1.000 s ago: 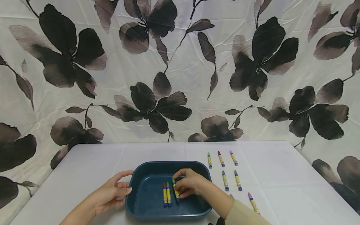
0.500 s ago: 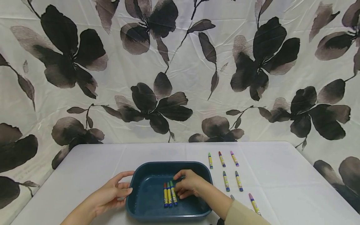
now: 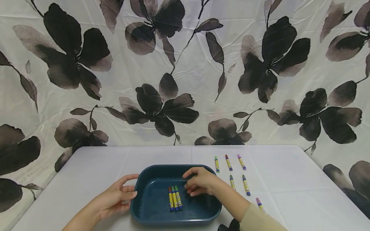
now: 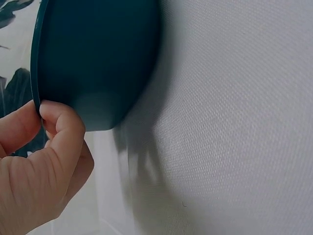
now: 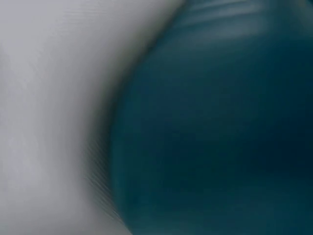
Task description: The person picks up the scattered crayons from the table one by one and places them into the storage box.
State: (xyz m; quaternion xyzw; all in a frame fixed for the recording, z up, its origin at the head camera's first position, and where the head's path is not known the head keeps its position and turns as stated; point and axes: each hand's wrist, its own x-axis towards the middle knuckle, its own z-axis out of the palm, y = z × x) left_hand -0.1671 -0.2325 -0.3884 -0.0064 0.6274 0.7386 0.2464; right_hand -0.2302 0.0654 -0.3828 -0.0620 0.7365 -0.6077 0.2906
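Note:
Thumb and finger of my left hand (image 3: 115,196) pinch the left rim of a dark teal tray (image 3: 176,221), which the left wrist view shows up close. Inside the tray, three crayons in yellow wrappers lie side by side: a red crayon (image 3: 171,199), a green crayon (image 3: 174,199) and another green crayon (image 3: 179,198). My right hand (image 3: 203,182) hovers over the tray's right part, fingers loosely bent, holding nothing and apart from the crayons. Only the blurred tray (image 5: 210,142) and white cloth show in the right wrist view.
Right of the tray, several crayons lie in loose rows on the white table (image 3: 289,179), among them a light green crayon (image 3: 217,164), a red crayon (image 3: 229,163) and a pink crayon (image 3: 242,162). A floral cloth (image 3: 202,77) hangs behind the table.
My right hand has laid the green crayon beside the other two, let it go and drawn back up and right. The left hand keeps its hold on the tray.

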